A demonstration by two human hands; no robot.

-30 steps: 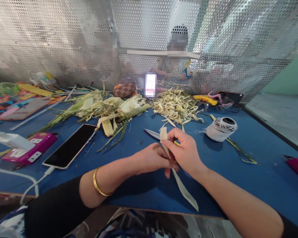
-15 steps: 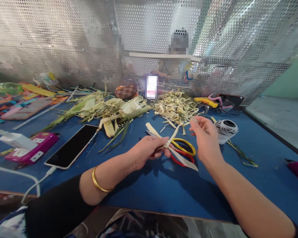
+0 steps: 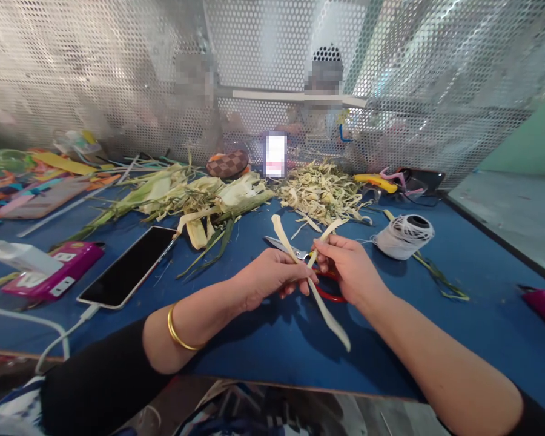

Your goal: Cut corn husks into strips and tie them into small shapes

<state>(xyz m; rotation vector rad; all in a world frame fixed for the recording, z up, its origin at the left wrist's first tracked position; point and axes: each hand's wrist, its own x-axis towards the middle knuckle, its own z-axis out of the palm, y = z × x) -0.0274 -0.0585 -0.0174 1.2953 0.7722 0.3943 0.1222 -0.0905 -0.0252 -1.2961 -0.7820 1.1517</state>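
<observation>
Crossed strips of pale corn husk (image 3: pixel 326 315) are held up over the blue table. My left hand (image 3: pixel 275 272) pinches them where they cross, thumb on top. My right hand (image 3: pixel 345 263) is closed on the upper right end of a corn husk strip, close beside the left fingers. Beneath both hands lie scissors (image 3: pixel 281 244) with red and yellow handles, blades pointing left; the hands hide part of them. To the right of my right hand, a spool of white thread (image 3: pixel 404 236) rests on its side.
Corn husks (image 3: pixel 200 200) lie in a heap at the back, with a pile of shredded husk strips (image 3: pixel 322 191) to their right. On the left are a phone (image 3: pixel 129 266) on a cable and a magenta power strip (image 3: pixel 57 272). A perforated metal screen (image 3: pixel 263 48) bounds the back, a person behind it.
My right hand moved away to the right, then came back and took the strip's upper end. The strips now cross in my left hand's pinch.
</observation>
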